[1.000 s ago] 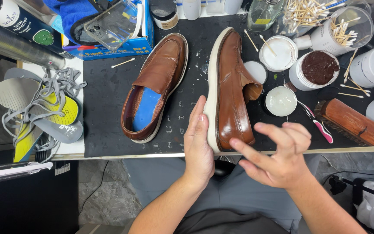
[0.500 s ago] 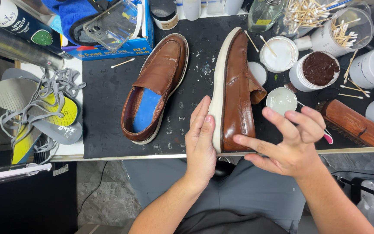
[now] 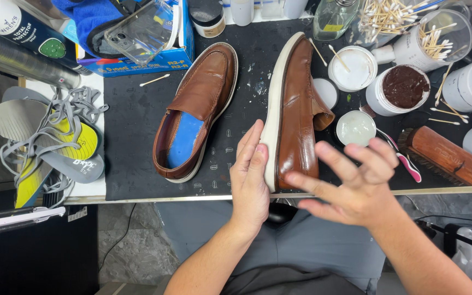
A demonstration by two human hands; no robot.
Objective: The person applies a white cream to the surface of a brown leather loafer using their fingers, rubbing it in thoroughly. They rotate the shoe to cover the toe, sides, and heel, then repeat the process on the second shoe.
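1. The left hand [image 3: 251, 177] lies flat with straight fingers against the white sole of a brown loafer [image 3: 296, 117]; it supports the shoe and does not close around it.
2. The right hand [image 3: 356, 188] is open with the fingers spread, and its index fingertip touches the glossy heel part of the same loafer.
3. This loafer stands on its side on the black mat [image 3: 132, 120], near the front edge of the table, with the toe pointing away from the person.
4. Just right of it are a small open jar of clear cream [image 3: 355, 128], a pink toothbrush [image 3: 405, 161] and a wooden brush [image 3: 446, 155].
5. On the left, apart from the hands, the second brown loafer [image 3: 200, 106] lies upright and shows a blue insole.
6. Further back stand a jar of brown polish [image 3: 404, 87] and a cup of cotton swabs [image 3: 438, 35].
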